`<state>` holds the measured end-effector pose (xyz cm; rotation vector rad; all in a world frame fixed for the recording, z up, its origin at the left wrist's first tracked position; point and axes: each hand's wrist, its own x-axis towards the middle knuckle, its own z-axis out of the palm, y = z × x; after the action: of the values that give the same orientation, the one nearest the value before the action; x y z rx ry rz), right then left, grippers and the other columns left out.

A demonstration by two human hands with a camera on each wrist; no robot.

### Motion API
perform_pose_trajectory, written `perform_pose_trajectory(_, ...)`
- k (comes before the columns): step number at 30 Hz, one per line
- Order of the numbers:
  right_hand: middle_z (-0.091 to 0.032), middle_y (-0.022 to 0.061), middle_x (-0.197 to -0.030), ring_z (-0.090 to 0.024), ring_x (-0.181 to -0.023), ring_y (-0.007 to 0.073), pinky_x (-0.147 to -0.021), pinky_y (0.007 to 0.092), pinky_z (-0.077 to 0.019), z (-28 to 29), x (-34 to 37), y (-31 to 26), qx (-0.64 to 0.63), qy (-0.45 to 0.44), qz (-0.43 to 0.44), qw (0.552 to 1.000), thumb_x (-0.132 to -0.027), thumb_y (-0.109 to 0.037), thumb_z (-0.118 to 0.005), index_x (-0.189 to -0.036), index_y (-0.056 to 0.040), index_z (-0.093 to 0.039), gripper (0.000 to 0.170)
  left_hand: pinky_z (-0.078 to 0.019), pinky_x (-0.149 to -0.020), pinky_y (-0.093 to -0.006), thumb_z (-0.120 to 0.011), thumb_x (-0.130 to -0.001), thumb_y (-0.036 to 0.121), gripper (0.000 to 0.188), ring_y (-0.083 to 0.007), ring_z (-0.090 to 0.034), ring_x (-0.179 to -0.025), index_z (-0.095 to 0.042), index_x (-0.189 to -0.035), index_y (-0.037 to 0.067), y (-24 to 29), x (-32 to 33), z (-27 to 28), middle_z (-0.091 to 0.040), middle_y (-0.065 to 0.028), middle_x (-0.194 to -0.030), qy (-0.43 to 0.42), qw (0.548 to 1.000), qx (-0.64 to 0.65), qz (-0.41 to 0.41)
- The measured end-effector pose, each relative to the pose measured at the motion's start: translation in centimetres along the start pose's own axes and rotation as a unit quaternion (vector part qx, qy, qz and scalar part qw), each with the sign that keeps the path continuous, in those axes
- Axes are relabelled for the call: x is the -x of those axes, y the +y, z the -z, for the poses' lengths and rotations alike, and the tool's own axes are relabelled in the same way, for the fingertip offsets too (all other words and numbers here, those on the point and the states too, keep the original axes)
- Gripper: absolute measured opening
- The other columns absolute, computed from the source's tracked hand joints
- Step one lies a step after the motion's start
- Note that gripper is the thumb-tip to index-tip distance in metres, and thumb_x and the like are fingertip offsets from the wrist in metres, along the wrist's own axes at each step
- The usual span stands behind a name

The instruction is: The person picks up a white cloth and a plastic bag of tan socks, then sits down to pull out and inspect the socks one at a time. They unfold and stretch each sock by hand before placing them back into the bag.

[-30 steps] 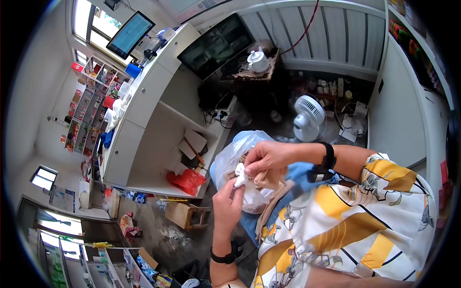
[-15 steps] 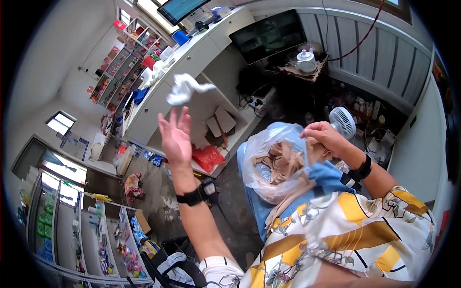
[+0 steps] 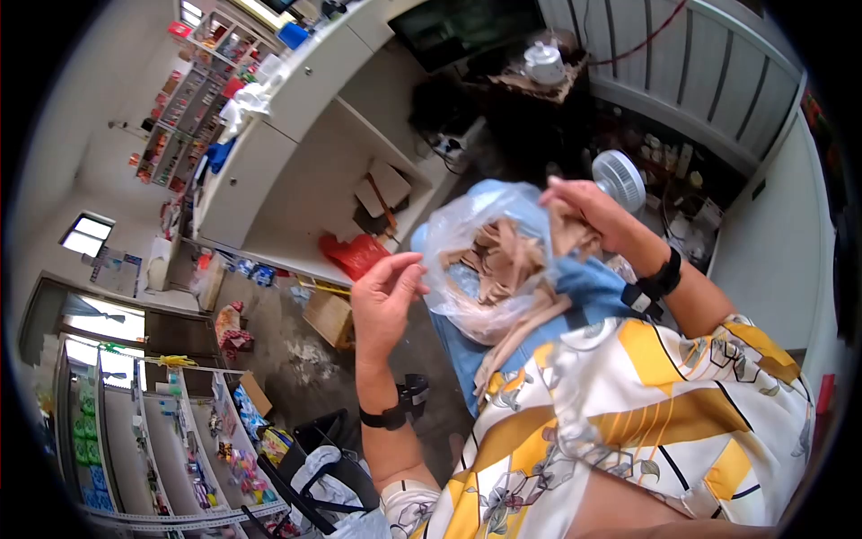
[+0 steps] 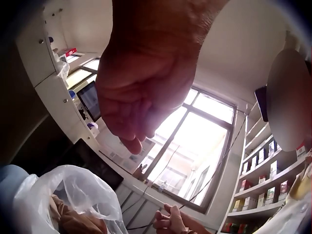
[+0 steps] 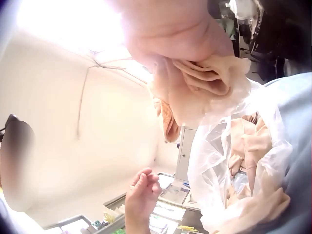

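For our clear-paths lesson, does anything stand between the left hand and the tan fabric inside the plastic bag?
Yes, the side of the plastic bag stands between the left hand and the tan fabric; the bag's top is open.

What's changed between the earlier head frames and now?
The left hand let go of the white piece that both hands had pinched, sending it outward, then drew back beside the plastic bag, empty. The white piece can't be made out now. The right hand shifted to the bag's right side. Unchanged: it holds beige fabric; the bag stays in front.
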<state>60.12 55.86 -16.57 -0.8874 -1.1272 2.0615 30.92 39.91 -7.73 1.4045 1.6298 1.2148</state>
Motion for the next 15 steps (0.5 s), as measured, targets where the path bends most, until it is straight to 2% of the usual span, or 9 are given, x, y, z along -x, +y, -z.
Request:
perform_pose_trajectory(1, -0.063, 0.0022, -0.074, -0.064, -0.057, 0.0125, -0.052, 0.0222, -0.0530, 0.4, -0.2, 0.2, -0.051, -0.016, -0.035, 0.998, -0.097, -0.048, -0.052, -0.101, -0.0067, -0.067, 0.044, -0.0485, -0.063, -0.0203, -0.064, -0.093, 0.009, 0.019, -0.0096, -0.065, -0.071, -0.067, -0.109, -0.001, -0.2, 0.7, -0.3, -0.071, -0.0056, -0.089, 0.016, 1.000, -0.013, 0.004)
perform_pose_trajectory(2, -0.064, 0.0042, -0.077, -0.068, -0.063, 0.0147, -0.056, 0.0233, -0.0562, 2.0, -1.3, 1.0, -0.114, -0.080, -0.056, 0.989, -0.097, -0.051, -0.050, -0.106, -0.0061, -0.065, 0.048, -0.0484, -0.063, -0.0203, -0.064, -0.094, 0.009, 0.019, -0.0092, -0.065, -0.072, -0.067, -0.109, -0.001, -0.5, 1.4, -0.6, -0.070, -0.0054, -0.089, 0.023, 0.999, -0.011, 0.019)
perform_pose_trajectory(3, -0.065, 0.0056, -0.080, -0.068, -0.067, 0.0148, -0.060, 0.0235, -0.0575, 1.5, -1.3, 1.1, -0.139, -0.040, -0.057, 0.988, -0.097, -0.050, -0.050, -0.108, -0.0047, -0.065, 0.049, -0.0483, -0.063, -0.0203, -0.064, -0.094, 0.009, 0.018, -0.0088, -0.065, -0.073, -0.068, -0.109, -0.001, -1.3, 1.9, -1.2, -0.070, -0.0052, -0.089, 0.032, 0.999, -0.009, 0.029)
perform_pose_trajectory(7, -0.068, 0.0099, -0.088, -0.067, -0.074, 0.0142, -0.069, 0.0223, -0.0561, 1.0, -1.6, 1.5, -0.090, -0.023, -0.054, 0.994, -0.099, -0.044, -0.049, -0.105, 0.0002, -0.063, 0.047, -0.0493, -0.066, -0.0225, -0.064, -0.094, 0.009, 0.020, -0.0081, -0.064, -0.078, -0.068, -0.109, -0.002, -4.7, 2.9, -4.1, -0.070, -0.0050, -0.090, -0.012, 0.998, 0.013, 0.054)
perform_pose_trajectory(9, -0.069, 0.0109, -0.087, -0.067, -0.074, 0.0145, -0.070, 0.0216, -0.0541, 0.0, -2.4, 2.4, -0.061, -0.045, -0.059, 0.995, -0.101, -0.041, -0.047, -0.098, -0.0007, -0.064, 0.044, -0.0508, -0.068, -0.0266, -0.065, -0.090, 0.006, 0.020, -0.0150, -0.066, -0.078, -0.067, -0.109, -0.003, -6.9, 2.3, -5.6, -0.070, -0.0094, -0.091, -0.032, 0.997, -0.069, -0.004)
perform_pose_trajectory(10, -0.069, 0.0106, -0.084, -0.065, -0.073, 0.0144, -0.067, 0.0229, -0.0521, -0.5, -2.2, 1.9, -0.018, -0.077, -0.101, 0.992, -0.102, -0.039, -0.045, -0.095, -0.0016, -0.062, 0.042, -0.0511, -0.068, -0.0285, -0.065, -0.089, 0.005, 0.021, -0.0184, -0.067, -0.079, -0.066, -0.108, -0.003, -7.5, 1.8, -6.3, -0.070, -0.0114, -0.092, -0.038, 0.994, -0.096, -0.025)
perform_pose_trajectory(13, -0.067, 0.0064, -0.080, -0.062, -0.070, 0.0092, -0.061, 0.0231, -0.0483, -2.0, -2.4, 2.3, 0.188, -0.019, -0.102, 0.977, -0.098, -0.048, -0.053, -0.083, -0.0036, -0.063, 0.048, -0.0521, -0.072, -0.0324, -0.066, -0.085, 0.004, 0.021, -0.0251, -0.068, -0.081, -0.066, -0.105, -0.002, -8.8, 0.1, -8.0, -0.069, -0.0152, -0.093, -0.049, 0.980, -0.177, -0.070)
perform_pose_trajectory(14, -0.067, 0.0071, -0.084, -0.062, -0.067, 0.0109, -0.056, 0.0233, -0.0513, -1.7, -3.1, 3.6, 0.169, -0.028, -0.053, 0.984, -0.094, -0.052, -0.058, -0.092, -0.0019, -0.068, 0.051, -0.0522, -0.073, -0.0327, -0.067, -0.085, 0.005, 0.021, -0.0250, -0.068, -0.081, -0.067, -0.104, -0.002, -9.2, -0.3, -8.4, -0.069, -0.0149, -0.093, -0.047, 0.975, -0.205, -0.072)
perform_pose_trajectory(15, -0.067, 0.0059, -0.083, -0.062, -0.067, 0.0102, -0.057, 0.0229, -0.0508, -1.6, -3.2, 3.8, 0.157, -0.014, -0.043, 0.987, -0.094, -0.052, -0.057, -0.090, -0.0024, -0.068, 0.051, -0.0524, -0.075, -0.0329, -0.068, -0.085, 0.006, 0.021, -0.0250, -0.068, -0.082, -0.067, -0.104, -0.002, -9.8, -0.7, -8.9, -0.069, -0.0146, -0.093, -0.045, 0.969, -0.233, -0.073)
